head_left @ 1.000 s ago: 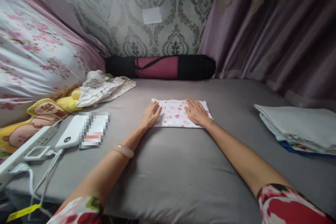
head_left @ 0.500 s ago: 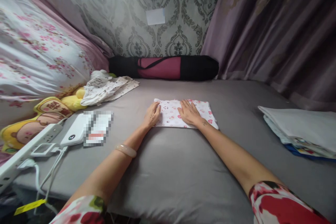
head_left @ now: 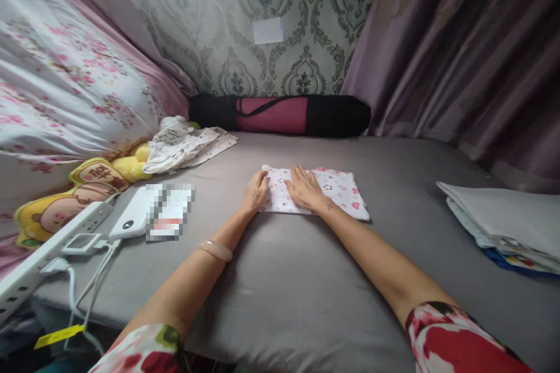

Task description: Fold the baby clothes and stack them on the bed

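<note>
A folded white cloth (head_left: 339,189) with pink hearts and small printed figures lies flat on the grey bed sheet in front of me. My right hand (head_left: 305,188) rests palm down on its middle, fingers stretched out and slightly spread. At the cloth's left edge is my left hand (head_left: 256,191), touching it with the side of the hand and the thumb. Its fingers look extended, though they partly hide one another. The cloth's right end is uncovered and sits a little askew.
To the right lies a stack of folded fabric (head_left: 507,215). On the left are a power strip (head_left: 52,253), a white power bank (head_left: 133,215), cables, a yellow plush toy (head_left: 87,204) and a crumpled white garment (head_left: 188,148). A black-and-pink roll bag (head_left: 273,115) lies against the wall.
My right hand has slid left across the cloth, from its right part to its middle, uncovering the right end. My left hand stays at the left edge. The view has shifted slightly left.
</note>
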A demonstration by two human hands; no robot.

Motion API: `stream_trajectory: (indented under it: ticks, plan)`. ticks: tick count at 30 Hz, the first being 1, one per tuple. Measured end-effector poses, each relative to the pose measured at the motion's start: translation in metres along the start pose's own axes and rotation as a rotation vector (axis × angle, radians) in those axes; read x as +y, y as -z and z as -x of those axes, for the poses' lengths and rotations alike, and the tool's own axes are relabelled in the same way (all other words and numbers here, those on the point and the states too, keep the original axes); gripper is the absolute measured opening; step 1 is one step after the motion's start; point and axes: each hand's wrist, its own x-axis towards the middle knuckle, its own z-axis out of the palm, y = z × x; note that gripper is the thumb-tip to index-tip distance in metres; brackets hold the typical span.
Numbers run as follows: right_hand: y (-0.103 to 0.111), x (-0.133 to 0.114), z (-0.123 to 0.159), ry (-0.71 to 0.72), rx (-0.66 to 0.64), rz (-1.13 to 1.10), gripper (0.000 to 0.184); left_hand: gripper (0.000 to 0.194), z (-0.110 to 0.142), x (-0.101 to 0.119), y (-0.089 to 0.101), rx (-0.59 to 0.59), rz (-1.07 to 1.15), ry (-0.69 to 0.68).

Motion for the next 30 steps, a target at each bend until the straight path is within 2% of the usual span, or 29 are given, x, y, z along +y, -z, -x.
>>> stream_trajectory:
  ticks: [5, 11, 16, 21, 25, 30]
  plan:
    - [-0.011, -0.019, -0.011, 0.004, 0.040, -0.028, 0.066, 0.037, -0.001, -0.002, 0.000, 0.002, 0.010, 0.006]
    - [-0.023, -0.018, -0.010, -0.008, 0.056, -0.027, 0.066, 0.038, 0.000, -0.001, 0.002, 0.020, 0.052, 0.047]
    - [-0.016, -0.021, -0.015, -0.023, 0.010, -0.026, 0.066, 0.038, 0.002, 0.002, 0.006, 0.065, 0.116, 0.101]
    - [-0.010, -0.039, -0.023, 0.035, 0.027, -0.031, 0.062, 0.038, 0.003, 0.005, 0.009, 0.135, 0.118, 0.115]
    - [-0.020, -0.049, -0.025, 0.057, 0.063, -0.040, 0.062, 0.039, 0.003, 0.008, 0.010, 0.140, 0.125, 0.121]
    - [-0.032, -0.048, -0.025, 0.054, 0.080, -0.030, 0.062, 0.042, 0.001, 0.008, 0.011, 0.140, 0.117, 0.147]
